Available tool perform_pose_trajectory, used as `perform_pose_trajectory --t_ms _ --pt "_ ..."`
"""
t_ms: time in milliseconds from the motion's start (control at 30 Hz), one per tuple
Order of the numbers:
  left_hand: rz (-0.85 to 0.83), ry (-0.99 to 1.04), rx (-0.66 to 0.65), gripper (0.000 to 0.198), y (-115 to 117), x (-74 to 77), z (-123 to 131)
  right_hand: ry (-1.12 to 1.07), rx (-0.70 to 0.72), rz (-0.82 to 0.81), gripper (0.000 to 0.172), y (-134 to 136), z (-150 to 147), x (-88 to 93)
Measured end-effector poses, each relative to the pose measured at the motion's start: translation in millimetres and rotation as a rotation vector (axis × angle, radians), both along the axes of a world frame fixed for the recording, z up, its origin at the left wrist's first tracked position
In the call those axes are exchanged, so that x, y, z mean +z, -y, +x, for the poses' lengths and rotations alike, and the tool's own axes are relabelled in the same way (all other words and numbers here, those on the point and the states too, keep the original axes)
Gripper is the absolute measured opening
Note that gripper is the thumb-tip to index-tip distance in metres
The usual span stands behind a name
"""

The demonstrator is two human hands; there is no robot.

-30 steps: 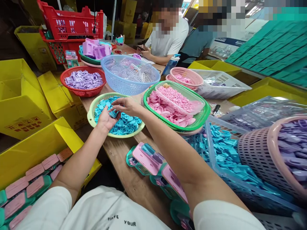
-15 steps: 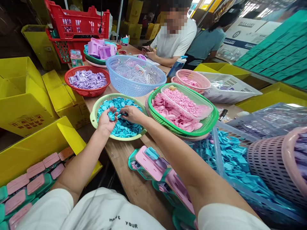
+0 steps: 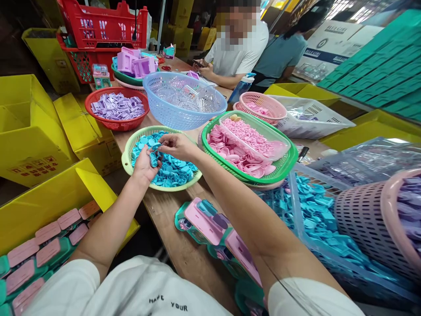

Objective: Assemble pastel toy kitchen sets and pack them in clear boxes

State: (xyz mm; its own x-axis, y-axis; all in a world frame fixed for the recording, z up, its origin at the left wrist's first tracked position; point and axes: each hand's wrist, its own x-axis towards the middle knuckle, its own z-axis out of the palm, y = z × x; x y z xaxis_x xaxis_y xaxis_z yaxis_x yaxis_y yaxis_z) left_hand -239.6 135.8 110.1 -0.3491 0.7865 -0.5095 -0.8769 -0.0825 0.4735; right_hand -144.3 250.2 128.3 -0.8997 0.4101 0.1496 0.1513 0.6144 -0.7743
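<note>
Over a pale green basket [image 3: 126, 164], my left hand [image 3: 143, 168] is turned palm up, its fingers curled around a few small turquoise plastic pieces [image 3: 153, 159]. My right hand [image 3: 179, 146] reaches in from the right, thumb and fingers pinching a small turquoise piece [image 3: 155, 146] just above the left fingers. Below both hands, the basket holds a heap of loose turquoise pieces [image 3: 174, 172], several of them round and shallow. The exact kind of piece is too small to tell.
A green basket [image 3: 294, 154] of pink parts sits to the right. Behind stand a blue basket [image 3: 184, 118] and a red basket [image 3: 115, 125]. Pink-and-teal toys [image 3: 205, 221] line the table edge. At the left is a yellow carton [image 3: 42, 193]. A person [image 3: 245, 52] sits opposite.
My right hand has lifted from the heap and moved left to my left hand, with a turquoise piece in its fingertips. The left fingers have curled in more.
</note>
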Motion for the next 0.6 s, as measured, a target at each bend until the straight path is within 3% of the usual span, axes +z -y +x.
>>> perform_pose_trajectory --t_ms 67,233,333,500,600 --pt "-0.018 -0.034 0.001 0.031 0 1.1 2 0.045 -0.005 0.038 0.026 2 1 1.7" --pt "-0.054 -0.098 0.004 0.004 1 6.1 8 0.102 0.028 0.063 0.030 2 4 6.1" --pt "-0.088 -0.129 -0.010 0.010 3 7.8 10 0.197 0.009 0.172 0.027 -4 7 9.5" --pt "-0.081 -0.144 -0.023 0.015 6 8.2 8 0.382 -0.144 0.513 0.025 -17 16 9.1" --pt "-0.013 -0.057 0.001 0.023 5 7.4 6 0.324 -0.215 0.541 0.028 -16 22 8.7"
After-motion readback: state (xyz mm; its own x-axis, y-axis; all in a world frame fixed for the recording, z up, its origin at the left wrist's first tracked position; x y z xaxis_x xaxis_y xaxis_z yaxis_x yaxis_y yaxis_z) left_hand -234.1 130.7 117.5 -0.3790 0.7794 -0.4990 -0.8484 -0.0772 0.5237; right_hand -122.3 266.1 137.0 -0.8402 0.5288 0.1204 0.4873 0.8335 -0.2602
